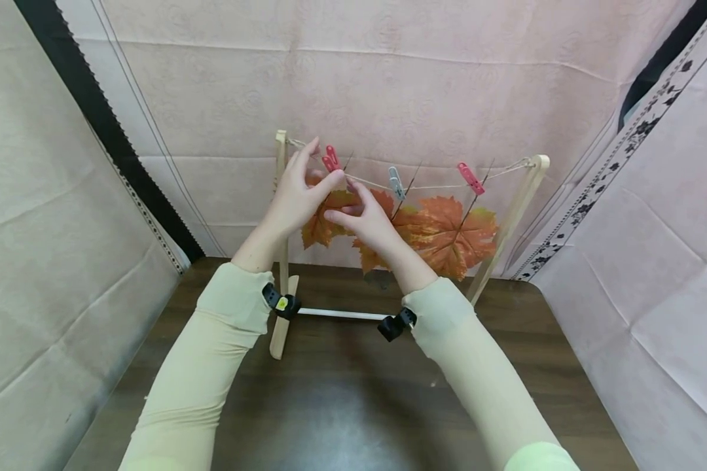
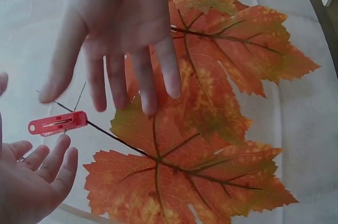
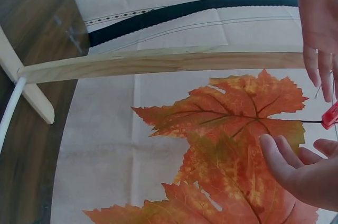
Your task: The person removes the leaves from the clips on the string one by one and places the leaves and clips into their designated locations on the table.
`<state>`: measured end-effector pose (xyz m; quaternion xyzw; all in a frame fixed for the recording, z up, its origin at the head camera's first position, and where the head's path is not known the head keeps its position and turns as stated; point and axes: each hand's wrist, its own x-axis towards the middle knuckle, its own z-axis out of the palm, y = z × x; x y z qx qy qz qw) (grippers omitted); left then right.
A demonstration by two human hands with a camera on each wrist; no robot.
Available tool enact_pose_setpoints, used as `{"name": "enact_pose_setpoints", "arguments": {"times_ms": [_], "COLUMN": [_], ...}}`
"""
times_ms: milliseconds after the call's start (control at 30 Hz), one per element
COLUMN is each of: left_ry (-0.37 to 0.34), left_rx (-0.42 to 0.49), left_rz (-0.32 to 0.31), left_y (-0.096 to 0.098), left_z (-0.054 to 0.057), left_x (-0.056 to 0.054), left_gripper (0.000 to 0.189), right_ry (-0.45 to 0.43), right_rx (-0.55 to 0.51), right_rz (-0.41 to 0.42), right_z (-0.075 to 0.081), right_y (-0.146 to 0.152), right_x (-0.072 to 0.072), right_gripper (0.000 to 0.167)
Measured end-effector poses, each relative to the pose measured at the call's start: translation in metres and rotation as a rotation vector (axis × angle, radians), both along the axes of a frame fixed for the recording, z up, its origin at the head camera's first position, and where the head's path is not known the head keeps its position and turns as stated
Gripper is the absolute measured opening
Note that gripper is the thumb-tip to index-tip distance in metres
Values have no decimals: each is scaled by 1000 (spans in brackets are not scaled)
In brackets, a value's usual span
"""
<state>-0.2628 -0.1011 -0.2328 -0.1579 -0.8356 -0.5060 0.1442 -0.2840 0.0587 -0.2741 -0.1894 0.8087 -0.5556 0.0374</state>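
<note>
A red clothespin [image 1: 331,158] grips a leaf stem on the string [image 1: 436,188]. From it hangs the left orange maple leaf [image 2: 158,160], partly behind the hands in the head view. My left hand [image 1: 297,196] is just left of this clothespin, fingers extended and apart from it in the left wrist view. To its lower right is my right hand [image 1: 368,219], thumb and fingers spread in front of the leaves, holding nothing. Further right, a grey-blue clothespin [image 1: 397,183] and another red clothespin [image 1: 471,178] hold stems; the right maple leaf [image 1: 456,239] hangs below.
The string runs between a left wooden post [image 1: 281,157] and a right wooden post [image 1: 509,226], joined low down by a white rod [image 1: 344,314]. The rack stands on a dark wooden table [image 1: 330,392]. Pale cloth [image 1: 359,91] hangs behind and on both sides.
</note>
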Motion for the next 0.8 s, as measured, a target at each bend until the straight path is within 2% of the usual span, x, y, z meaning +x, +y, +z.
{"name": "enact_pose_setpoints", "arguments": {"times_ms": [200,333,433,633,800], "left_ry": [-3,-12,-9,-7,-11], "left_rx": [-26,-36,-48,-104,-75], "left_rz": [60,113,134,108,83], "left_y": [5,9,9,9,8], "left_z": [6,9,11,16,18], "left_x": [-11,-14,-15,-14,-13], "left_gripper": [61,47,45,43,38], "right_ry": [-28,-24,-13,22,52], "right_rx": [-63,-82,-88,-85,-70], "right_rz": [3,-19,-40,-71,-99], "right_z": [0,1,1,4,3], "right_y": [-10,-15,-18,-22,-25], "right_x": [-10,-13,-14,-17,-22], "right_gripper": [66,53,46,35,29]}}
